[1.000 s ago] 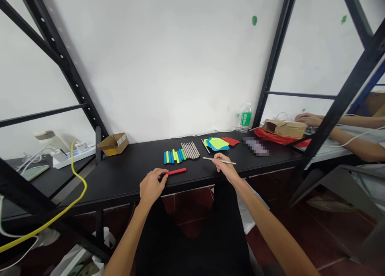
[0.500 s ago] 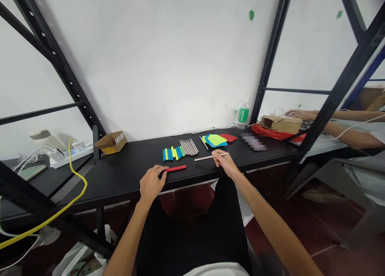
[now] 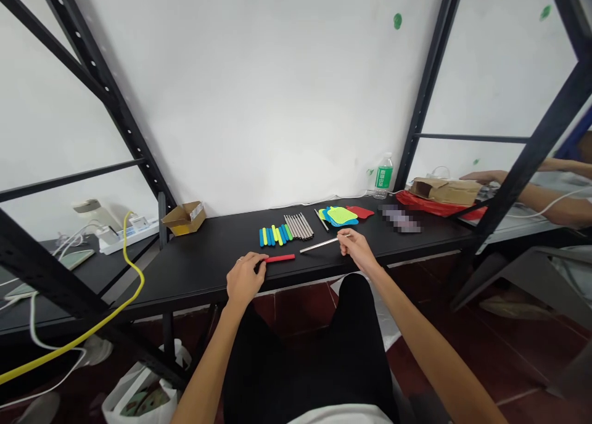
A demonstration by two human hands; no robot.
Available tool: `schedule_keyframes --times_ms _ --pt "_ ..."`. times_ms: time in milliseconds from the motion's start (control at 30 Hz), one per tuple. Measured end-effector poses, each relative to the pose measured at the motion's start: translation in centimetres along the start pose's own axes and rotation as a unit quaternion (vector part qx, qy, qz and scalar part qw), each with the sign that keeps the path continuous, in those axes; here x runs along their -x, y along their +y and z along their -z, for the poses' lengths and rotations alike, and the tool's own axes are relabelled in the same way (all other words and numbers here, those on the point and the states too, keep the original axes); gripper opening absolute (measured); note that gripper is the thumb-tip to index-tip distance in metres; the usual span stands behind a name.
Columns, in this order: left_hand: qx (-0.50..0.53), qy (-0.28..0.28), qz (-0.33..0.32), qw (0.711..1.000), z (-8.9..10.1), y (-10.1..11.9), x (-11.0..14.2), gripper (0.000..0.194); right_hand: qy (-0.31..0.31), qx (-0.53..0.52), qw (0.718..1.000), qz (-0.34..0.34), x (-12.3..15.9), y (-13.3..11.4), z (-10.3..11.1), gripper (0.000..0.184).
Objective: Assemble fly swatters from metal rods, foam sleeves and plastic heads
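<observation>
My left hand (image 3: 246, 278) pinches one end of a red handle tube (image 3: 281, 258), which lies level just over the desk's front edge. Closed around a thin silver metal rod (image 3: 319, 245), my right hand (image 3: 356, 249) keeps it slightly tilted. The rod's free tip points at the red tube's right end, with a small gap between. Behind them lies a row of blue, yellow and green handle tubes (image 3: 276, 235), beside several metal rods (image 3: 300, 226). A single rod (image 3: 320, 219) lies apart, near stacked yellow and blue swatter heads (image 3: 342, 216) and red ones (image 3: 361, 212).
On the black desk (image 3: 208, 257) are an open cardboard box (image 3: 184, 219) at left, a water bottle (image 3: 383, 176) and a blurred patch (image 3: 400, 219) at right. Black shelf posts (image 3: 428, 85) flank it. A yellow cable (image 3: 134, 264) hangs left; another person's arm (image 3: 531, 190) is at right.
The whole view has shifted, so things appear farther right. The rod's tip has come closer to the red tube's end, and the rod slants more. Both hands keep their grips.
</observation>
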State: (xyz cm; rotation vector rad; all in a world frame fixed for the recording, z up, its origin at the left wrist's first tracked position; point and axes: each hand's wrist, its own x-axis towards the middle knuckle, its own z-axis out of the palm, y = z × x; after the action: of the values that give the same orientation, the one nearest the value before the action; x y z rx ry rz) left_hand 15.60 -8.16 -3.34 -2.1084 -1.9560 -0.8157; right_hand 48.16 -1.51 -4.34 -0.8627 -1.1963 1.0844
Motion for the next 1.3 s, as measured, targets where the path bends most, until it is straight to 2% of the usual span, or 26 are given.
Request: schedule_keyframes --times_ms 333,600,900,1300 --pt "-0.001 0.000 -0.010 1.000 -0.13 -0.16 0.02 0.032 -0.033 0.054 0.998 -0.007 0.02 -0.19 -0.50 0.041" --pt "0.008 -0.013 -0.002 1.000 0.12 0.02 -0.04 0.030 -0.024 0.022 0.999 -0.003 0.14 0.11 0.18 0.035" --pt "0.015 -0.014 -0.017 1.000 0.07 -0.14 -0.05 0.033 -0.031 0.065 0.997 -0.004 0.09 0.12 -0.37 0.030" --pt "0.000 -0.009 -0.023 1.000 0.07 -0.16 -0.07 0.034 -0.028 0.037 0.999 -0.008 -0.02 0.07 -0.41 0.031"
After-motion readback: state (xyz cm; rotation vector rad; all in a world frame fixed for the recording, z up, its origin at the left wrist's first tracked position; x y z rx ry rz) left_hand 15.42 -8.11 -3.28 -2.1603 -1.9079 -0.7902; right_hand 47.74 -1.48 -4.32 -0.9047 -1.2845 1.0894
